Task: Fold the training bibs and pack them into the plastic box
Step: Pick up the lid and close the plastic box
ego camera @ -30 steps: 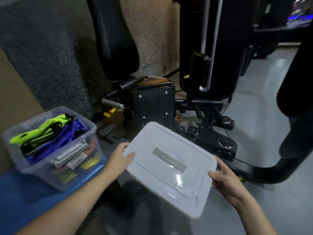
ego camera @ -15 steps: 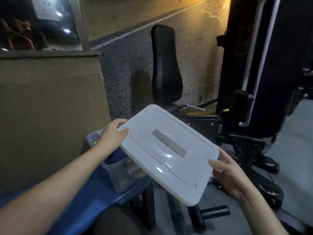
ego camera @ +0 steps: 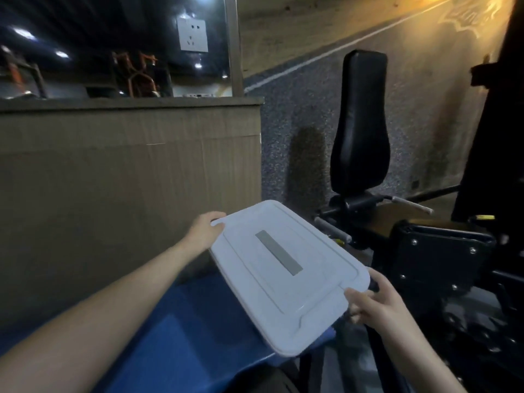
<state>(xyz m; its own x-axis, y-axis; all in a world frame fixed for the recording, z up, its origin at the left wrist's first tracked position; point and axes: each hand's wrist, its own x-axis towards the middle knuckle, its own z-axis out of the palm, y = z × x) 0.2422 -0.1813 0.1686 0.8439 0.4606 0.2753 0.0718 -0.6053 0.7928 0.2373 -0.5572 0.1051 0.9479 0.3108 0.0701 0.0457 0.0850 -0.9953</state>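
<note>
Lid: I held a white plastic lid (ego camera: 286,276) in both hands, tilted, far-left corner high, near-right corner low. Grey strip along its middle.
Lid long axis: ran from far left to near right, diagonal across my view.
Left hand (ego camera: 205,231): grasped the far-left short end, thumb on top of the rim, fingers hidden under. Arm reached in from lower left.
Right hand (ego camera: 374,304): grasped the near-right corner, thumb on the top edge, fingers curled under. This hand sat closer to my body.
Plastic box: not visible; the lid covered where it would sit. I judged it lay directly under the lid, on the blue worktop (ego camera: 181,330), but couldn't confirm. Can't tell if lid touched it.
Bibs: none in view, presumably in the box under the lid; can't tell.
Key relation: lid hung above the worktop's right end, part of its near-right corner past the worktop edge. Closing would, I reckoned, need the lid levelled and its corners lined up w/ the box rim before pressing down.
Stage: looked like the last step, lid going on; a judgement only.
Around: brown cardboard panel (ego camera: 127,180) upright behind the worktop, just beyond my left hand. Black padded gym seat back (ego camera: 361,123) further right, w/ black machine frame (ego camera: 436,251) beside my right hand.
In the way: nothing seen between the hands and the worktop; the machine frame stood near the right hand, so little room on that side.
Risk: hidden rim meant misalignment was hard to spot.
</note>
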